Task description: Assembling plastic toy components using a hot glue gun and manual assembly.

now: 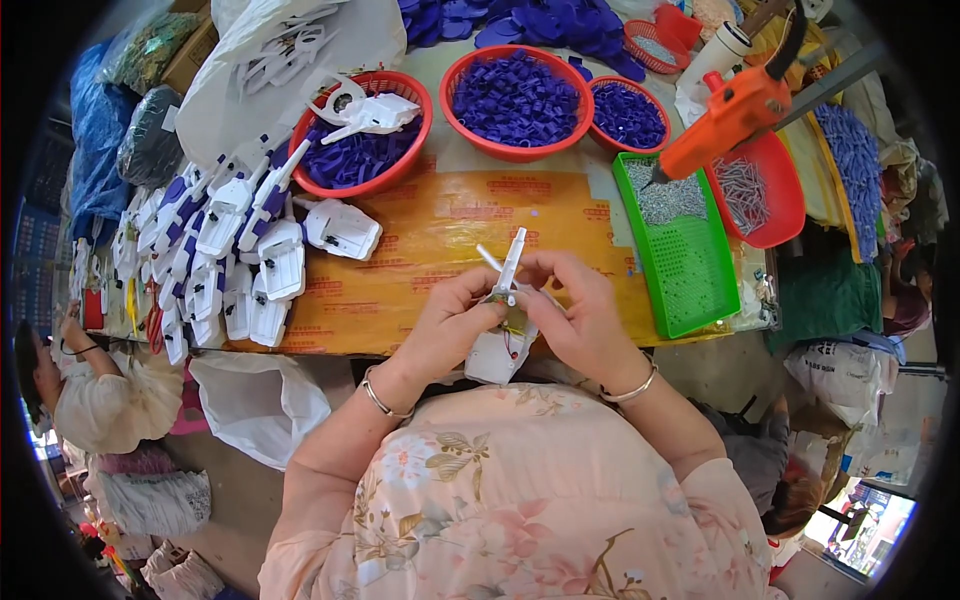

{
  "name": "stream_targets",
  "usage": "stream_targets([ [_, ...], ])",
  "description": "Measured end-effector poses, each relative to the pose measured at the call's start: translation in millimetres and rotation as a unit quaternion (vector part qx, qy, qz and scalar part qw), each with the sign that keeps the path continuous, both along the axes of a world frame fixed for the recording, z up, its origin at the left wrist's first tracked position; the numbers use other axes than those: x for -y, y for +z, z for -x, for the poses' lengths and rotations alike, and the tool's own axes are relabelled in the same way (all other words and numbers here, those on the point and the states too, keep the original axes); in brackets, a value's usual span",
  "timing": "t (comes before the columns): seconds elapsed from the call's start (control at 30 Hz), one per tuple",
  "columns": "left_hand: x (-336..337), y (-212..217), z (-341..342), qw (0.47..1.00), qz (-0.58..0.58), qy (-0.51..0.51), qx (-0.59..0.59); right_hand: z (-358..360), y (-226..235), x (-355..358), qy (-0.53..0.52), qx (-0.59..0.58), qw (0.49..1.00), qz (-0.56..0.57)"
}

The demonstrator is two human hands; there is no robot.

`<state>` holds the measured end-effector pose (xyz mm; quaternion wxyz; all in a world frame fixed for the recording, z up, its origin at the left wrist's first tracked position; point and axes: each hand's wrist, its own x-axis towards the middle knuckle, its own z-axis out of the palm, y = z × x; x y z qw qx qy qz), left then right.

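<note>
Both my hands hold a white plastic housing (492, 360) close to my body at the table's near edge. Thin coloured wires show in its open shell, and a narrow white stem sticks up away from me. My left hand (452, 314) grips its left side, fingers curled near the base of the stem. On the other side my right hand (578, 312) closes round it, thumb on the shell. The small part between the fingertips is too tiny to make out.
Left lies a heap of white and purple housings (225, 215). Red baskets (516, 152) of purple parts stand along the back. An orange electric screwdriver (725, 120) hangs above a green tray (690, 285) of screws. Beside it is a red tray (780, 220) of metal pins. Other people sit nearby.
</note>
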<state>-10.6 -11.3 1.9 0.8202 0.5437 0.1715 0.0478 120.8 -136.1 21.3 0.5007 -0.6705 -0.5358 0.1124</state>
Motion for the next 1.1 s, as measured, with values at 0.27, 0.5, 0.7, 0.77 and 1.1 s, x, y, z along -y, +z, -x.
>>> stream_targets([
  [0.27, 11, 4, 2, 0.992, -0.103, 0.067, 0.021, 2, -12, -2, 0.032, -0.38, 0.922, 0.069],
  [0.5, 19, 13, 2, 0.955, -0.278, 0.103, 0.006, 8, -9, -1, 0.017, -0.219, 0.975, 0.026],
  [0.7, 19, 20, 3, 0.927, -0.356, 0.113, -0.017, 8, -2, -1, 0.014, -0.167, 0.985, 0.034],
  [0.77, 20, 21, 5, 0.914, -0.388, 0.113, -0.024, 8, -3, 0, 0.022, -0.144, 0.989, 0.022],
  [1.1, 22, 32, 7, 0.879, -0.457, 0.12, -0.068, 13, -4, 2, 0.045, -0.127, 0.991, 0.02],
])
